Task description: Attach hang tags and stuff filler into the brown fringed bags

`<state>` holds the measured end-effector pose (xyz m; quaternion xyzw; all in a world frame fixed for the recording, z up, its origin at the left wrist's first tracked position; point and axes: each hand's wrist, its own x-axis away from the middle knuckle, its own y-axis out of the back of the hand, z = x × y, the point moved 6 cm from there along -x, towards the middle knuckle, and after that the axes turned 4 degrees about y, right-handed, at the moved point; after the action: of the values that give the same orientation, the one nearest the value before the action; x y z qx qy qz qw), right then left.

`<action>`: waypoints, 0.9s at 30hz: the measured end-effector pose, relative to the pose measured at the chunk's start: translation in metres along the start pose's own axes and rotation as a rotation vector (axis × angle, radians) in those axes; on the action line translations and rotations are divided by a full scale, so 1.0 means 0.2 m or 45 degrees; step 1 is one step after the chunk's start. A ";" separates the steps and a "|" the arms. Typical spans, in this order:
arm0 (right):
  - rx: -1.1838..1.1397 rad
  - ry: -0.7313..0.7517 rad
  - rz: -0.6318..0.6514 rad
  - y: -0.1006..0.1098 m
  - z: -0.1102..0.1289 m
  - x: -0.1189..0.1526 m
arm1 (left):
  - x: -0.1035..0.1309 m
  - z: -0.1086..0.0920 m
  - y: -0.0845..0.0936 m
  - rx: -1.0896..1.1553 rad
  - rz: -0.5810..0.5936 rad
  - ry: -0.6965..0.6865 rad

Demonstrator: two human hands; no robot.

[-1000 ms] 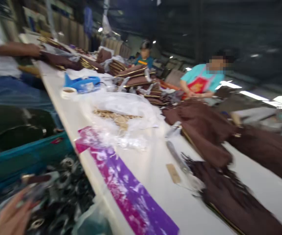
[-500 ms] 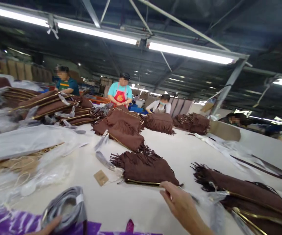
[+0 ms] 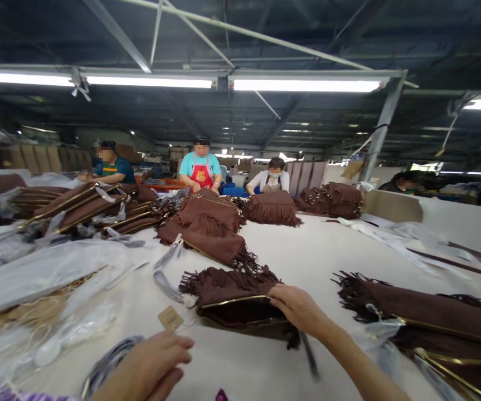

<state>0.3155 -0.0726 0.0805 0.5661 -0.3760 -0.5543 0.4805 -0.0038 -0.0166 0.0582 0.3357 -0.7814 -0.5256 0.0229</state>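
A dark brown fringed bag (image 3: 232,284) lies in front of me, its gold zipper edge facing me and its mouth gaping onto a dark lining. My right hand (image 3: 296,309) pinches the upper rim of that mouth at the right end of the zipper. My left hand (image 3: 152,362) is open, fingers stretched toward the bag but apart from it. Partly hidden behind my left wrist is a coiled grey strap (image 3: 104,359). A tan paper tag (image 3: 170,318) lies between my left hand and the bag.
More brown fringed bags (image 3: 441,312) are stacked at the right, others (image 3: 210,223) behind and piled at the left (image 3: 85,206). Clear plastic wrap (image 3: 77,262) covers the left of the white table (image 3: 307,250). Co-workers, one in a red apron (image 3: 202,176), stand beyond.
The bag's mouth has opened, with my right hand lifting its rim. My left hand has left the coiled strap and come up and right toward the bag. The camera view has levelled.
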 end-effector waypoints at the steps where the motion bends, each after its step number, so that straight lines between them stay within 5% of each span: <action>1: -0.046 0.018 -0.003 0.00 0.01 0.00 | -0.08 -0.08 -0.03 0.017 0.110 0.011; 6: -0.216 0.024 -0.090 -0.01 0.04 0.02 | -0.44 -0.36 -0.28 0.036 0.424 -0.063; 9: -0.247 -0.001 -0.204 0.02 0.04 0.04 | -0.58 -0.41 -0.44 0.022 0.516 -0.163; 12: -0.143 -0.053 -0.313 0.06 0.01 0.06 | -0.66 -0.43 -0.52 0.114 0.556 -0.291; 18: -0.149 -0.080 -0.388 0.04 -0.06 0.10 | -0.64 -0.41 -0.40 0.254 0.546 -0.356; 23: -0.210 -0.084 -0.420 0.02 -0.08 0.12 | -0.64 -0.27 -0.18 -0.162 0.032 -0.255; 25: -0.202 -0.081 -0.423 0.01 -0.08 0.12 | -0.66 -0.20 -0.17 -0.266 -0.038 -0.198; 27: -0.153 -0.075 -0.431 0.01 -0.07 0.12 | -0.68 -0.12 -0.23 -0.221 0.052 -0.095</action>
<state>0.3314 -0.0934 0.0745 0.5751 -0.2556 -0.6651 0.4020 0.1332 0.0283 0.0724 0.2968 -0.7399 -0.6028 0.0335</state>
